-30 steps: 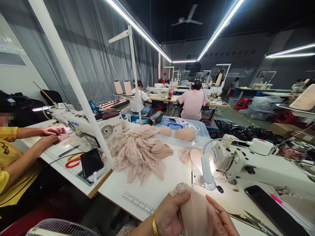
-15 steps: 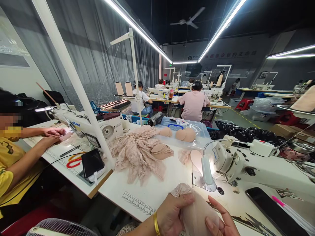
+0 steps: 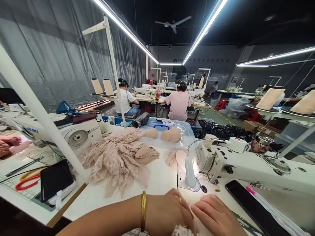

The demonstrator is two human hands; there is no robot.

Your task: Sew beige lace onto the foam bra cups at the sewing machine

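My left hand (image 3: pixel 167 213), with a gold bangle (image 3: pixel 143 211) on the wrist, and my right hand (image 3: pixel 216 216) are low at the near table edge, knuckles up and almost touching. Their fingers curl down around a beige lace-edged cup piece; only a scrap of its lace (image 3: pixel 180 231) shows under the left hand. Both hands lie just in front of the white sewing machine (image 3: pixel 233 160) and its lit gooseneck lamp (image 3: pixel 190 172).
A heap of beige lace (image 3: pixel 115 160) and a stack of cup pads (image 3: pixel 146 154) lie mid-table, before a clear plastic box (image 3: pixel 182 129). A black phone (image 3: pixel 248 203) and scissors (image 3: pixel 243 223) lie right. A co-worker's hand (image 3: pixel 5 147) is at the neighbouring machine (image 3: pixel 73 131).
My view has swung right and dipped. Both hands have turned palms down and closed together over the cup piece, which was held up in plain sight before.
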